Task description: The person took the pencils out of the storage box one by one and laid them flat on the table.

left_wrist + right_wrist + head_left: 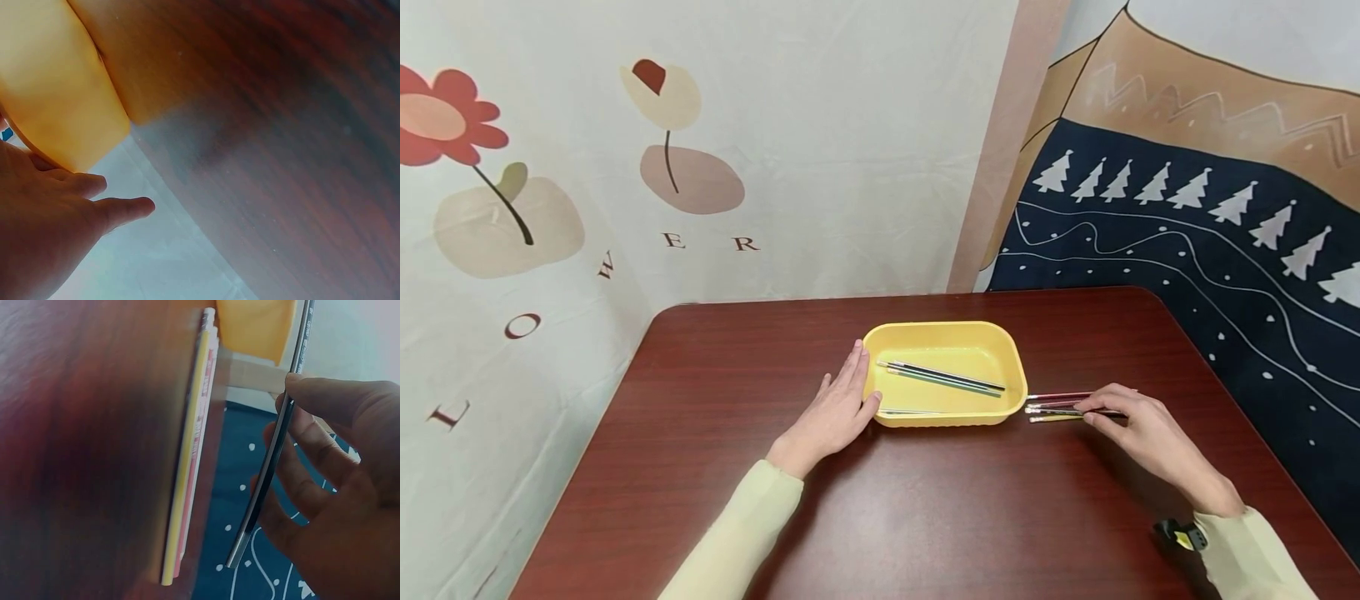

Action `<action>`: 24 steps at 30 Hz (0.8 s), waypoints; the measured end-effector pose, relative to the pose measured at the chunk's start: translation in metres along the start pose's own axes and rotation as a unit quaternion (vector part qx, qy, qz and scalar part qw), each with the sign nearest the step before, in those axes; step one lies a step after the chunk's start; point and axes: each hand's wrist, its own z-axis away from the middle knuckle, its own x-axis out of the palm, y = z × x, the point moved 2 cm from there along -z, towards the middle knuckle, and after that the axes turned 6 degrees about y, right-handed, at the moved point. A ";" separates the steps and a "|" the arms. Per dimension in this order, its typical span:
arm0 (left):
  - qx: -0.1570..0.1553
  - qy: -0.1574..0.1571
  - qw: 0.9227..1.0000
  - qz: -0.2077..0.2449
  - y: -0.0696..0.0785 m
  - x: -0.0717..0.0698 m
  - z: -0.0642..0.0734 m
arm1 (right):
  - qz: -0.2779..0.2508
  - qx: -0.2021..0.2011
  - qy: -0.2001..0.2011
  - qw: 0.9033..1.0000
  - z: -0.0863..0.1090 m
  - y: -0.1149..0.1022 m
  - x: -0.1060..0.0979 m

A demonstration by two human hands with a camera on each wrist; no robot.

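Note:
A yellow plastic basket [946,421] stands on the table, with several dark and green pencils [943,379] lying inside. Against its left side rests my left hand [831,417], its fingers straight along the wall. In the right wrist view, thumb and fingertips of my right hand [331,444] pinch a black pencil [267,465], lifted above the tabletop. Below it lie a yellow pencil [181,494] and red or pink pencils [192,462] side by side, just right of the basket. The head view shows their eraser ends facing the basket.
The dark red-brown wooden table [925,508] ends at a back edge close behind the basket. Behind hang a pale cloth with flowers and letters [850,167] and a navy cloth with white trees [1150,233]. A dark band [1182,535] sits at the right cuff.

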 end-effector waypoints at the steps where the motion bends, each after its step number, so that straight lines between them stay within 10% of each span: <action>1: 0.001 0.001 1.000 0.000 0.000 0.000 0.000 | 0.003 -0.002 -0.001 1.000 0.001 0.001 0.000; 24: 0.000 -0.005 1.000 0.006 0.001 -0.001 0.000 | 0.041 0.011 -0.041 0.998 0.010 0.029 0.007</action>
